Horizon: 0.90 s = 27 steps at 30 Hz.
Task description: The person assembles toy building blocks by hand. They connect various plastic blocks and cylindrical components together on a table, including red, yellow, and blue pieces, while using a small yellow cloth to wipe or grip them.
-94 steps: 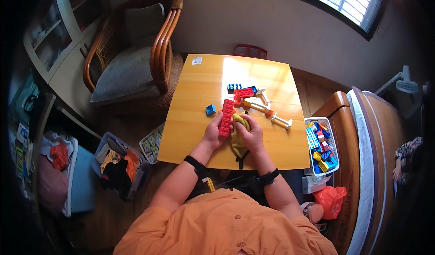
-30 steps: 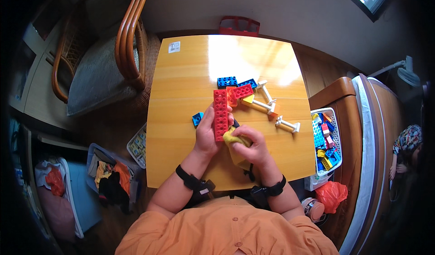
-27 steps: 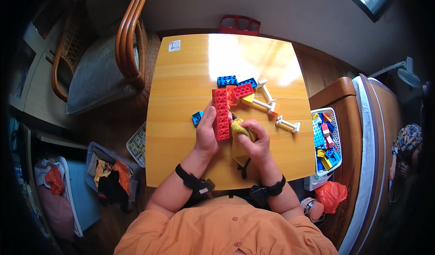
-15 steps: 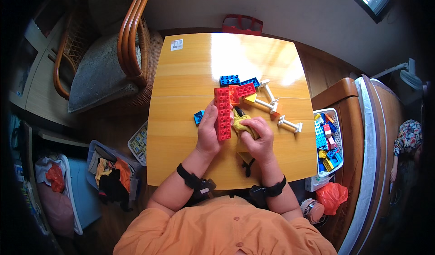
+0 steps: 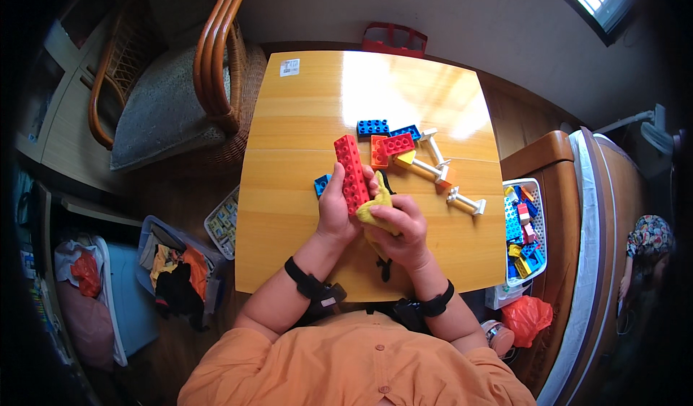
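Note:
My left hand is closed round a long red building brick, tilted with its studded face toward me. In my right hand is a bunched yellow cloth, pressed against the near end of the brick. A black strap shows below the cloth. Just left of my left hand lies a small blue brick. Beyond my hands are two blue bricks, an orange brick, a shorter red brick, a yellow piece and several white pillar pieces.
Everything lies on a wooden table. At its right edge stands a white basket of mixed bricks. A tub of clothes and a wicker chair are on the left. Another person is at the far right.
My right hand has brought the yellow cloth left and nearer, onto the brick's near end. The long red brick has tilted, its far end swinging left. The view has shifted slightly.

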Each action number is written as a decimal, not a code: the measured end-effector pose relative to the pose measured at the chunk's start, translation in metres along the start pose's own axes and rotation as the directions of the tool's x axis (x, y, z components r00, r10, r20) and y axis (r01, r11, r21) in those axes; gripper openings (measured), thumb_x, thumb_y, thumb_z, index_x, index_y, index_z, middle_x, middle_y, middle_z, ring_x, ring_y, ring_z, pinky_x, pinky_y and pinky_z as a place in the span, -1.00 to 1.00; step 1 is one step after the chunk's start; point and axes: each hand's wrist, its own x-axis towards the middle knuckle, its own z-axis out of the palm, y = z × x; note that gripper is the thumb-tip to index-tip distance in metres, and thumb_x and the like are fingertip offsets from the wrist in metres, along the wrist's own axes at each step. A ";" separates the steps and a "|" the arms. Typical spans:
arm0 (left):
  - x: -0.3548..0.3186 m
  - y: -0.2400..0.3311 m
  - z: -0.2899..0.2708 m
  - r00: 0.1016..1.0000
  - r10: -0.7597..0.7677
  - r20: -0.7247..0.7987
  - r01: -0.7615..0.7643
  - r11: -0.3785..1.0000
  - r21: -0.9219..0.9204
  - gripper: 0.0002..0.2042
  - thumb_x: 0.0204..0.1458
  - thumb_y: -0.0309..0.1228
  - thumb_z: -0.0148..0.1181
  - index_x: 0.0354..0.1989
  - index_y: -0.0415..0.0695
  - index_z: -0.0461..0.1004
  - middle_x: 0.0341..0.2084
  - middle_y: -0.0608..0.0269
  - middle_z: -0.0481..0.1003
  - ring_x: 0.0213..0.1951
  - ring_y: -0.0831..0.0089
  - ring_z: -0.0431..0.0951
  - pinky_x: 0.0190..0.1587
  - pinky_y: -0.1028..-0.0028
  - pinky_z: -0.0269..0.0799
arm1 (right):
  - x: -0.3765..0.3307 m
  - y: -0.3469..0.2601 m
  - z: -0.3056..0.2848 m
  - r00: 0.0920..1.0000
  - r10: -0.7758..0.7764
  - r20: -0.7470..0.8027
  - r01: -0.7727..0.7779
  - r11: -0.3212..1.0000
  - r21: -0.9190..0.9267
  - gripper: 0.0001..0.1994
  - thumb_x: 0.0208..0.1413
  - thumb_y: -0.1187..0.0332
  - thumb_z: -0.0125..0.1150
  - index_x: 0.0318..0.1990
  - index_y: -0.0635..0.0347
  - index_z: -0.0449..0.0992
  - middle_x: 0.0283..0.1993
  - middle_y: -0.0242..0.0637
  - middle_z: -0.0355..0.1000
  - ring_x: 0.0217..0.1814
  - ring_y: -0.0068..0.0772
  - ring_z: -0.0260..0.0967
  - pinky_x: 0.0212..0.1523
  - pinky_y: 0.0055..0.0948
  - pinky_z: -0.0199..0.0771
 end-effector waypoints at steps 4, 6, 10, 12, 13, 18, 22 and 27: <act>0.002 -0.006 -0.005 0.995 -0.022 0.101 0.022 1.000 -0.001 -0.54 0.36 -0.11 -0.22 0.22 -0.21 0.20 -0.26 0.18 0.41 -0.21 0.41 0.44 -0.08 0.41 0.42 | -0.003 0.000 0.000 0.997 0.031 0.066 -0.029 0.999 -0.043 -0.62 -0.25 0.57 0.43 -0.18 0.03 0.63 -0.21 -0.16 0.40 -0.31 -0.15 0.45 -0.29 -0.36 0.51; 0.002 -0.005 0.002 1.000 0.006 -0.023 -0.007 0.998 -0.061 -0.55 0.36 -0.13 -0.22 0.22 -0.22 0.21 -0.26 0.17 0.42 -0.23 0.41 0.44 -0.09 0.43 0.42 | -0.005 0.001 -0.006 0.994 0.109 -0.026 -0.109 0.994 -0.016 -0.61 -0.24 0.60 0.39 -0.14 0.12 0.60 -0.17 -0.15 0.42 -0.22 -0.18 0.45 -0.21 -0.37 0.49; 0.002 -0.002 -0.014 0.990 -0.002 0.144 -0.018 0.990 0.140 -0.61 0.36 -0.25 -0.22 0.20 -0.25 0.25 -0.20 0.19 0.44 -0.21 0.43 0.48 -0.06 0.47 0.43 | 0.002 0.001 -0.013 0.983 0.161 -0.082 -0.157 0.986 0.055 -0.61 -0.19 0.62 0.38 -0.11 0.18 0.59 -0.17 -0.15 0.42 -0.20 -0.21 0.44 -0.18 -0.39 0.47; -0.004 -0.008 0.003 0.993 -0.024 0.116 -0.009 0.961 0.277 -0.63 0.35 -0.32 -0.19 0.23 -0.26 0.25 -0.06 0.18 0.48 -0.09 0.49 0.51 0.02 0.51 0.42 | 0.004 0.001 -0.015 0.993 0.114 0.016 -0.115 0.993 0.017 -0.62 -0.17 0.60 0.42 -0.10 0.19 0.60 -0.17 -0.18 0.42 -0.20 -0.26 0.43 -0.18 -0.43 0.46; -0.005 -0.009 -0.001 0.992 -0.057 0.113 0.021 0.955 0.297 -0.61 0.34 -0.34 -0.16 0.26 -0.26 0.24 -0.03 0.19 0.47 -0.07 0.52 0.50 0.01 0.52 0.43 | 0.001 0.004 -0.015 0.991 0.136 0.000 -0.136 0.990 0.029 -0.63 -0.16 0.60 0.43 -0.11 0.19 0.60 -0.17 -0.20 0.42 -0.19 -0.29 0.42 -0.17 -0.44 0.45; -0.010 -0.008 -0.002 0.964 -0.237 0.117 0.162 0.880 0.446 -0.61 0.31 -0.38 -0.06 0.26 -0.27 0.29 -0.02 0.24 0.49 -0.07 0.59 0.50 -0.01 0.58 0.44 | -0.002 0.016 -0.019 0.889 0.355 -0.290 -0.286 0.924 0.256 -0.70 0.01 0.60 0.33 -0.05 0.26 0.52 -0.15 -0.26 0.47 -0.09 -0.42 0.42 -0.04 -0.53 0.41; -0.012 -0.004 0.000 0.951 -0.294 0.096 0.184 0.786 0.590 -0.62 0.25 -0.40 0.03 0.20 -0.29 0.36 -0.08 0.25 0.53 -0.15 0.60 0.53 -0.06 0.57 0.45 | 0.010 0.003 -0.025 0.750 0.609 -0.258 -0.375 0.713 0.592 -0.75 0.17 0.44 0.24 -0.03 0.33 0.46 -0.09 -0.34 0.46 -0.03 -0.52 0.38 0.03 -0.54 0.38; -0.008 -0.003 -0.007 0.937 -0.335 0.104 0.211 0.774 0.597 -0.62 0.24 -0.42 0.02 0.21 -0.29 0.36 -0.07 0.22 0.52 -0.15 0.57 0.53 -0.07 0.55 0.47 | -0.001 0.015 -0.034 0.819 0.565 -0.101 -0.449 0.740 0.500 -0.76 0.15 0.45 0.28 -0.06 0.31 0.47 -0.09 -0.36 0.44 -0.04 -0.56 0.36 0.02 -0.56 0.36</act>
